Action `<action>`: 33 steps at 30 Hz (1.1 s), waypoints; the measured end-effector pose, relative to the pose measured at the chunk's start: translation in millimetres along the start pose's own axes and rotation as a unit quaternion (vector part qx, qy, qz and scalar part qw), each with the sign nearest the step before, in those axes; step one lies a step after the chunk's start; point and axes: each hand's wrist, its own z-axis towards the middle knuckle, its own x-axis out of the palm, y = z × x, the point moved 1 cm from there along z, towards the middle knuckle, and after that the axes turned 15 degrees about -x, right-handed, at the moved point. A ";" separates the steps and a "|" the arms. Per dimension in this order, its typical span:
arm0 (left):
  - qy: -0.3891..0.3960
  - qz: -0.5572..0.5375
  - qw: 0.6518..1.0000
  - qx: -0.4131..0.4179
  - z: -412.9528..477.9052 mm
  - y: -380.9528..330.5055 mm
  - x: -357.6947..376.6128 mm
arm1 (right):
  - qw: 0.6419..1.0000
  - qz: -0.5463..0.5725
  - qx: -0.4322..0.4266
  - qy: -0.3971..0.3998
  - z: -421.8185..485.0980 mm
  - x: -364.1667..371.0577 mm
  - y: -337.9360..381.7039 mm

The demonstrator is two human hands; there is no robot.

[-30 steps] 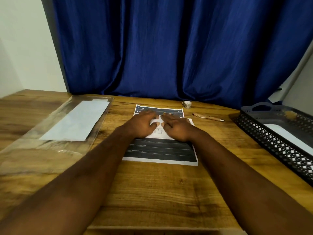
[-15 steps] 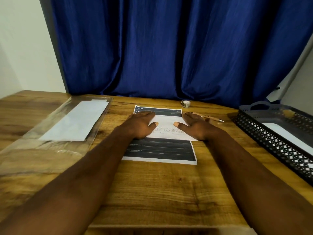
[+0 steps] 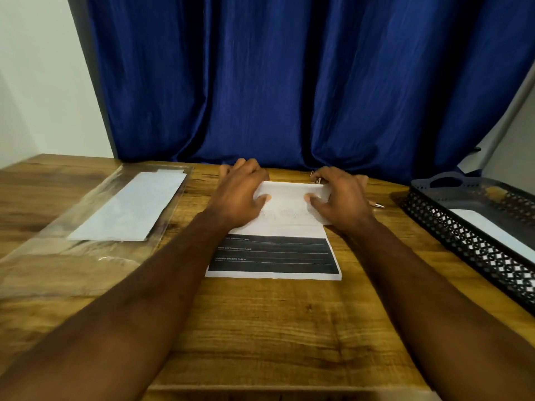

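The left hand (image 3: 238, 195) and right hand (image 3: 343, 199) each pinch a far corner of the folded sheet (image 3: 286, 215), so its flap creases square on the worktop (image 3: 275, 328).

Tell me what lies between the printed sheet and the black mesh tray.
Head view: the right hand gripping the sheet at its right edge, a pen poking out beyond it, then bare wooden table up to the tray.

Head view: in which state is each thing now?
Sheet: top part folded over.
Left hand: grips the fold.
Right hand: grips the fold.
Sleeve: flat, paper inside.
Tray: holds paper.
Pen: lying flat.
Curtain: drawn shut.
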 end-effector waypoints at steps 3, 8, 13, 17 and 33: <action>-0.025 -0.007 1.000 0.009 -0.8 -2.4 -3.4 | 0.999 -0.047 -0.018 0.017 0.2 -2.3 4.3; 0.056 -0.016 0.998 -0.026 -6.1 -1.1 -3.0 | 0.994 -0.056 -0.026 0.091 -2.3 -1.6 6.1; 0.159 -0.010 0.984 -0.085 -9.4 2.0 2.9 | 0.980 -0.029 0.027 0.195 -4.1 0.2 7.5; 0.181 -0.027 0.980 -0.074 -9.8 0.3 5.2 | 0.981 -0.035 0.037 0.187 -2.5 0.2 13.1; 0.330 0.062 0.937 -0.093 -7.7 2.2 25.7 | 0.926 0.028 0.011 0.377 20.5 51.0 51.6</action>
